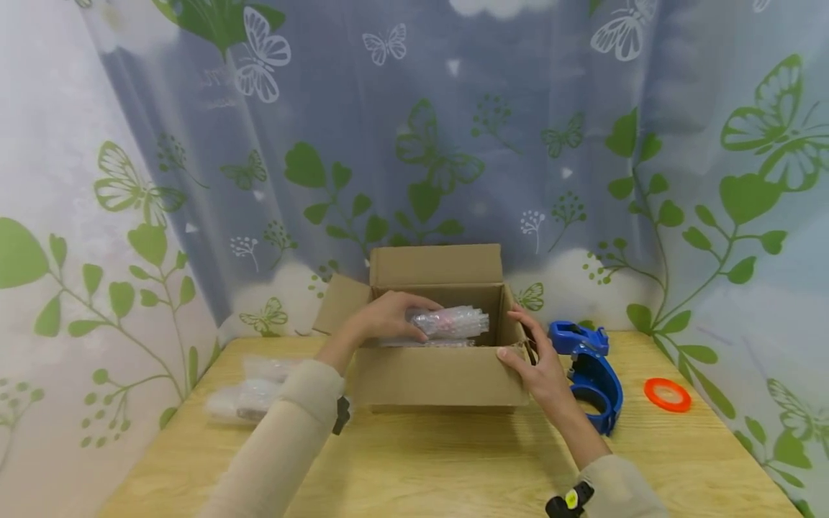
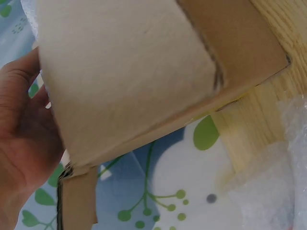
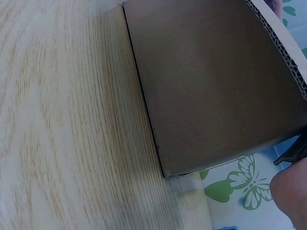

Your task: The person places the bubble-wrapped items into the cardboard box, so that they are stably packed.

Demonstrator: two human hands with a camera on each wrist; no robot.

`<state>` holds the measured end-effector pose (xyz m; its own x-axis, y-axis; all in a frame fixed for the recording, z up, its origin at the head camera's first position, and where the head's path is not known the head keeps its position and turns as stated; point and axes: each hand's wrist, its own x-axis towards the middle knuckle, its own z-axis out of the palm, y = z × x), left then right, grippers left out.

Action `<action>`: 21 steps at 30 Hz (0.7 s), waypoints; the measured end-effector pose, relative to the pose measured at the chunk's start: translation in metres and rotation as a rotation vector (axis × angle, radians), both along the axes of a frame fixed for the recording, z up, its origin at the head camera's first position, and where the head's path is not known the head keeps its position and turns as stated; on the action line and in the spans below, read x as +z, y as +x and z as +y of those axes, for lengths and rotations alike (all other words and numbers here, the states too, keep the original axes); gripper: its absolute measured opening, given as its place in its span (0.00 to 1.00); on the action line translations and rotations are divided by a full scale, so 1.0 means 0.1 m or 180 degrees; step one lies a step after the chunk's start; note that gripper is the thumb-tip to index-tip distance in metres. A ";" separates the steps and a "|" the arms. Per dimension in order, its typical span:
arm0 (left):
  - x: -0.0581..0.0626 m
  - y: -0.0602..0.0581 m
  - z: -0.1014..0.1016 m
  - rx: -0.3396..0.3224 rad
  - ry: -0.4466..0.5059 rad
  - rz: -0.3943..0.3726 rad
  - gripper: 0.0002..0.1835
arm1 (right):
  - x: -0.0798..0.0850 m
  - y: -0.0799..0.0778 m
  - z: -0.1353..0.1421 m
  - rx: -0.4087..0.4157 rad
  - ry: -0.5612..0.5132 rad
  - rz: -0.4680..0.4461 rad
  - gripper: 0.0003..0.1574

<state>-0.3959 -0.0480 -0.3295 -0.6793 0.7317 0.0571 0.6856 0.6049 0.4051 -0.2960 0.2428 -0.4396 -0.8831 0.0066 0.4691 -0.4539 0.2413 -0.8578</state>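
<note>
Hands are working at an open cardboard box (image 1: 440, 378) on a wood-grain worktop (image 1: 440, 464), its back flap standing up and its left flap leaning outward. The left hand (image 1: 396, 315) is reaching over the left side of the box and gripping one end of a bubble-wrapped package (image 1: 458, 323), thumb in front and fingers behind; the package is lying nearly level within the box opening, its far end pointing right. More clear wrapping (image 1: 447, 344) is showing just beneath it (what it is covering, one cannot tell). The right hand (image 1: 542, 361) is holding the box at its front right corner, the thumb resting on the top edge of the front flap and the fingers spreading along the right side. In the left wrist view, cardboard is hiding the left fingertips; in the right wrist view, only a small part of the right hand is showing at the edge.

To the left of the box, beneath the sleeved left forearm, a pile of bubble wrap (image 1: 246, 399) is lying on the worktop. To the right, a blue tape dispenser (image 1: 605, 381) is standing near the right hand, and an orange ring (image 1: 667, 396) is lying flat farther right. Behind everything, a curtain (image 1: 388, 137) patterned with butterflies and green leaves is hanging.
</note>
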 end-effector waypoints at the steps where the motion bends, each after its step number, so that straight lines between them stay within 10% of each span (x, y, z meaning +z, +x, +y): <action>1: -0.02 -0.01 0.01 0.0031 -0.0020 -0.0003 0.32 | 0.00 0.00 0.00 0.0003 0.0000 -0.0008 0.40; 21: -0.27 -0.09 0.06 -0.0151 -0.0369 -0.0144 0.31 | -0.01 -0.01 -0.01 -0.0014 0.0043 -0.0005 0.40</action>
<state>-0.4049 -0.0418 -0.3562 -0.6437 0.7630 -0.0597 0.6972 0.6167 0.3655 -0.2967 0.2422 -0.4407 -0.8838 0.0043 0.4678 -0.4514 0.2549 -0.8552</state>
